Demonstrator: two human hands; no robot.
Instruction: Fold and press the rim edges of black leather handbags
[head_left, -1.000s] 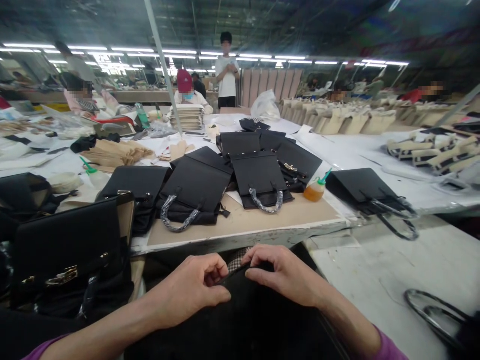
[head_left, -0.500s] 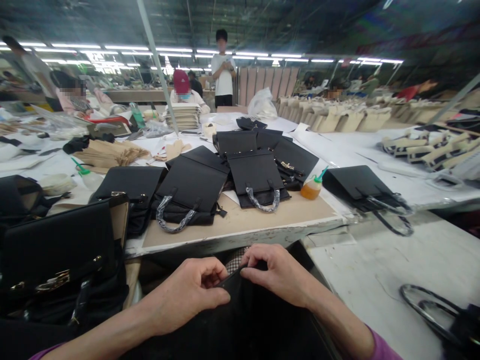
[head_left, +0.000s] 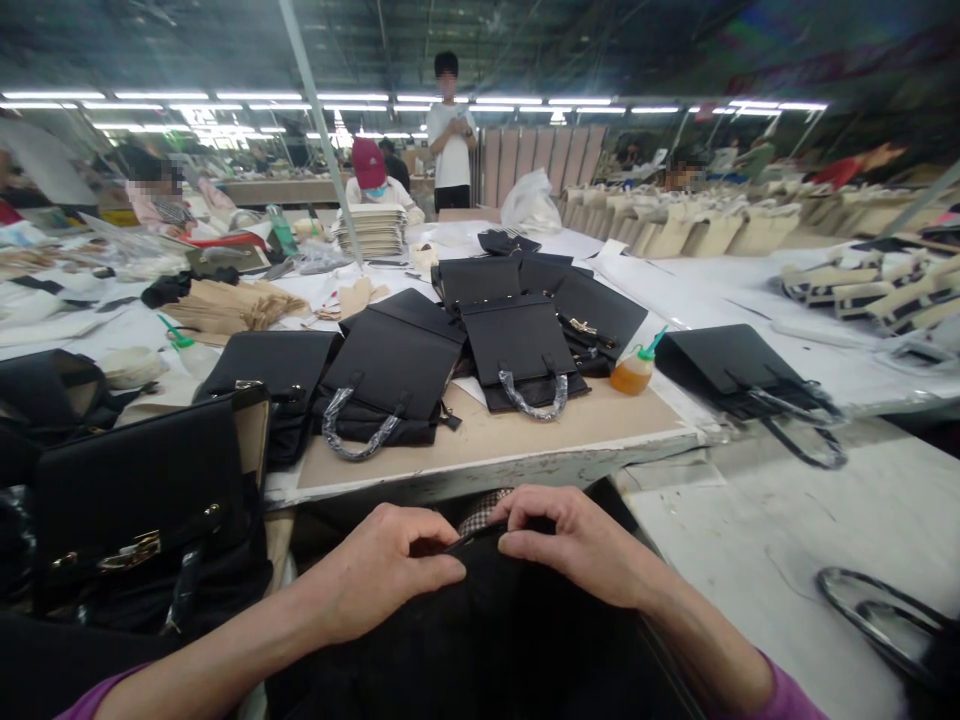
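Note:
A large black piece, apparently a handbag [head_left: 487, 640], lies below me at the bottom centre, its upper edge raised between my hands. My left hand [head_left: 390, 572] pinches that edge with thumb and fingers. A short way to the right, my right hand [head_left: 559, 540] pinches the same edge. The stretch of edge between the two hands is visible; the rest of the piece runs down out of view. Checkered cloth [head_left: 484, 508] shows just behind the edge.
Black handbags with plastic-wrapped handles [head_left: 517, 345] cover the worktable [head_left: 480, 468] ahead. A bottle of amber liquid [head_left: 632, 374] stands beside them. More handbags [head_left: 142, 500] crowd the left. At right, a black handbag [head_left: 724, 360] lies near the pale side table [head_left: 780, 530]. Co-workers [head_left: 452, 140] are farther back.
The view has shifted slightly, so the table's things sit a little farther right. Both hands keep their pinch, and the edge between them now lies flatter and shows a wider stretch.

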